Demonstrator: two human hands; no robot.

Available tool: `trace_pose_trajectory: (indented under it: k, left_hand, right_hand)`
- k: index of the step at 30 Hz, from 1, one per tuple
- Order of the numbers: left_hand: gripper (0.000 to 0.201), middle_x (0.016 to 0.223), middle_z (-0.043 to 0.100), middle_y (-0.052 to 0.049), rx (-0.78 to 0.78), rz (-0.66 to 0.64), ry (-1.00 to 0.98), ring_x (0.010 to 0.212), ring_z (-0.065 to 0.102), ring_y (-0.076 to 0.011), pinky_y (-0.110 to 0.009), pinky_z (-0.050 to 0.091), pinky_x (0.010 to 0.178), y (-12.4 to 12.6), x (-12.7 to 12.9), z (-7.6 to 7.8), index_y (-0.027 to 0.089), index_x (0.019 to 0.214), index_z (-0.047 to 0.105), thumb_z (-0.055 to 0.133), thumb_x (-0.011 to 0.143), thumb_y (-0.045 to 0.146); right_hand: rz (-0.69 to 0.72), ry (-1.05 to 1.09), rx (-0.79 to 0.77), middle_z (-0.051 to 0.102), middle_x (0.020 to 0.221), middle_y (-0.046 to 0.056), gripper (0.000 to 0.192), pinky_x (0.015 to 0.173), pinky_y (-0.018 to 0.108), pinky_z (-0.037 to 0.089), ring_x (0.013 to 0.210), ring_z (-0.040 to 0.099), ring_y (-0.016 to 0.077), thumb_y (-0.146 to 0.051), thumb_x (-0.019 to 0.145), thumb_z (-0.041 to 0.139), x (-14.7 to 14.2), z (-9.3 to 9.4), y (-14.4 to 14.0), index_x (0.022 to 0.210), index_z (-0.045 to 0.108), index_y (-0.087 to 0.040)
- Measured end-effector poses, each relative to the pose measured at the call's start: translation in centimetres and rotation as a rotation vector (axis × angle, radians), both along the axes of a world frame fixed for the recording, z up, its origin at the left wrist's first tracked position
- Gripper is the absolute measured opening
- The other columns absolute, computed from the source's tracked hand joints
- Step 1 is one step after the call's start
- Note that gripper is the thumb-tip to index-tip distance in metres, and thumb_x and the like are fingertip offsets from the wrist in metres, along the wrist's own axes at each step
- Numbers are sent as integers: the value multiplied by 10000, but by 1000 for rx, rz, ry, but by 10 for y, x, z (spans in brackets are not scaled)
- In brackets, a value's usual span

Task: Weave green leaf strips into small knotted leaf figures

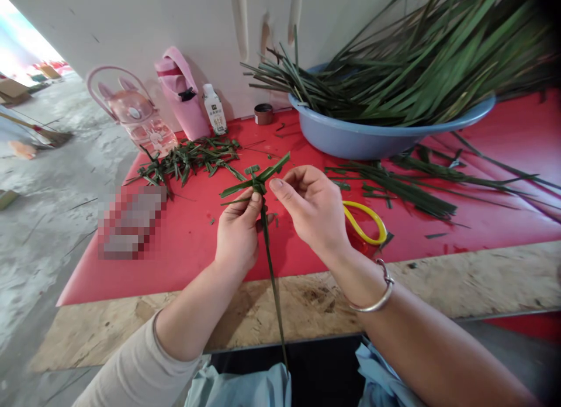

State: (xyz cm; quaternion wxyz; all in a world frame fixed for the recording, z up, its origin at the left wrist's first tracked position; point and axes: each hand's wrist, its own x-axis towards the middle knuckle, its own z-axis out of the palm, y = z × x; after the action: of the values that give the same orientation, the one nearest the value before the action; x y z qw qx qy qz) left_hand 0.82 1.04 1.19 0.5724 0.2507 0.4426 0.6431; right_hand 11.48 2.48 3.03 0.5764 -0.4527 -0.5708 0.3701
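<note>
My left hand (240, 228) pinches a folded green leaf strip (258, 186) between thumb and fingers, above the red-covered table. The strip has a knotted middle, with flat ends sticking out to both sides. Its long narrow tail hangs past the table edge toward my lap. My right hand (313, 208), with a silver bangle at the wrist, is beside the knot. Its thumb and forefinger are pinched close to the strip's right end; whatever is between them is too small to make out. Under that wrist lies a yellow looped handle (370, 238), partly hidden, probably of scissors.
A blue basin (359, 139) heaped with long green leaves (421, 73) stands at the back right. Cut leaf strips (403, 188) lie before it. Leaf pieces (188, 161) are piled left, near a pink bottle (149, 123), a pink pouch (182, 103), a white bottle (214, 110) and a small tin (263, 114).
</note>
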Motion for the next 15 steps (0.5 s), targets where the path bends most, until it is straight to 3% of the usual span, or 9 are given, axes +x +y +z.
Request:
trace_pose_trajectory:
  k: [2, 6, 9, 15]
  left_hand:
    - [194, 707, 625, 44, 2, 37, -13, 581, 533, -42, -156, 452, 544, 0, 0, 1, 210, 804, 670, 739, 632, 270]
    - [199, 779, 669, 19, 37, 57, 2, 653, 573, -63, -151, 446, 562, -1, 0, 4, 210, 815, 679, 738, 633, 265]
    - [203, 780, 675, 18, 58, 50, 22, 668, 585, -73, -167, 457, 577, -3, 0, 4, 211, 805, 686, 743, 625, 284]
    - [224, 777, 665, 30, 73, 10, 53, 632, 566, -57, -166, 467, 560, -5, 1, 2, 225, 838, 691, 729, 638, 318]
  right_hand:
    - [-103, -147, 162, 552, 661, -3, 180, 554, 250, 402, 590, 500, 119, -372, 761, 628, 0, 0, -4, 747, 564, -205]
    - [-128, -369, 371, 639, 799, 33, 53, 736, 317, 444, 759, 568, 174, -274, 789, 600, -1, -4, -6, 793, 623, -226]
    - [-135, -424, 419, 673, 844, 37, 71, 809, 350, 435, 817, 584, 192, -244, 798, 589, -1, -8, -4, 824, 655, -235]
    - [-132, -403, 406, 690, 870, 32, 137, 811, 347, 447, 835, 612, 193, -218, 832, 540, -3, -9, -3, 854, 674, -241]
